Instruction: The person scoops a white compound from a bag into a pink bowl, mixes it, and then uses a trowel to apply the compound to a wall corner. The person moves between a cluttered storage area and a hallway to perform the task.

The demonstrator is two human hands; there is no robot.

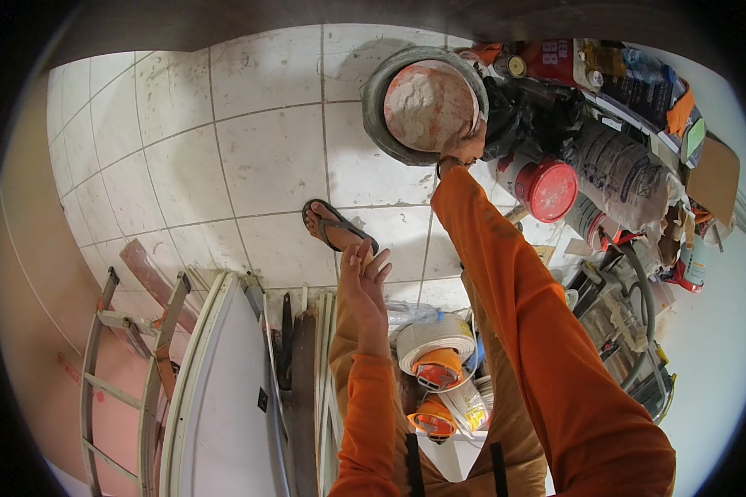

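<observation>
A bucket (430, 108) full of pale, pinkish-white powder sits inside a wider dark grey-green tub (376, 123) at the top middle. My right hand (464, 147) is closed on the powder bucket's near right rim, at the end of my outstretched arm; some of its fingers are hidden. My left hand (365, 290) hangs in the air over my leg, palm partly turned up. Its fingers are spread and hold nothing. Just beyond it my foot in a dark flip-flop (337, 225) stands on the tiles.
Paint buckets with red lids (553, 191), a black plastic bag (547, 120) and grey sacks (617, 170) crowd the right. A ladder (145, 389) and a white panel (228, 398) stand at lower left. Orange helmets (437, 367) and a cable coil (419, 337) lie below me on the tiled floor (265, 149).
</observation>
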